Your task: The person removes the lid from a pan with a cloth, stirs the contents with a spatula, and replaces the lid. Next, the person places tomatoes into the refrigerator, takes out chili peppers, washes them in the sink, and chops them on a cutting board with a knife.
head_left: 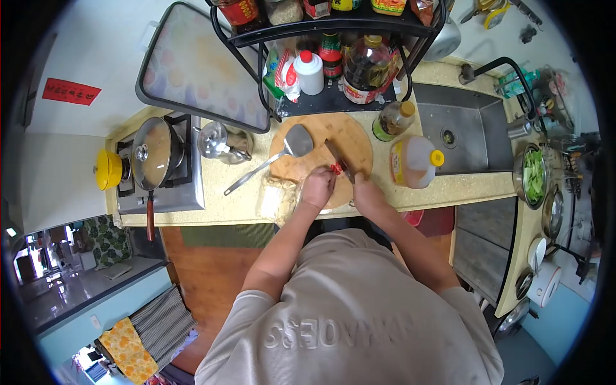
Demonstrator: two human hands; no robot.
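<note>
My right hand (367, 195) is wrapped round the handle of a kitchen knife (338, 156), whose dark blade points away from me over the round wooden cutting board (356, 131). Just left of the blade, small red pieces that look like chili pepper (335, 168) lie at the fingertips of my left hand (317, 186). Its fingers are curled and press the pepper on the board. A metal spatula (298, 141) rests with its head on the board and its handle on the counter. Beside my left wrist lies a clear plastic bag with pale contents (277, 200).
Left stand a lidded pan (154, 151) on the stove, a yellow pot (108, 169) and a glass-lidded container (224, 142). Right are an oil jug (416, 162), a dark bottle (393, 120), the sink (449, 154) and a bowl of greens (532, 176). A black rack (333, 29) rises behind the board.
</note>
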